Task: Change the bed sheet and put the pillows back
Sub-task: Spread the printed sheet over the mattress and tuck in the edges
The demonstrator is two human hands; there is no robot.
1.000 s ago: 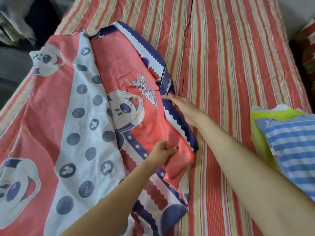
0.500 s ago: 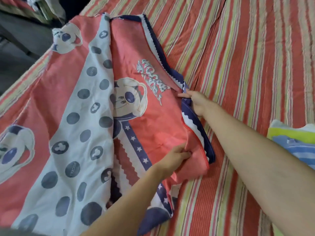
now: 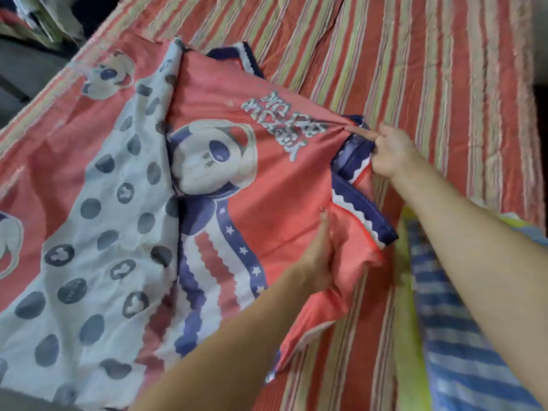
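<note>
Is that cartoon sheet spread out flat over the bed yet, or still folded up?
Still partly folded. The cartoon sheet covers only one side of the striped mattress; its navy-bordered edge is doubled back where both hands grip it.

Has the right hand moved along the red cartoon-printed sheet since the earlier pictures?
Yes. The right hand now grips the navy border beside the white lettering, farther up the red cartoon-printed sheet than before.

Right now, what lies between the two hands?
In the head view, only the cartoon sheet: its navy zigzag border runs from the right hand toward the left hand.
</note>
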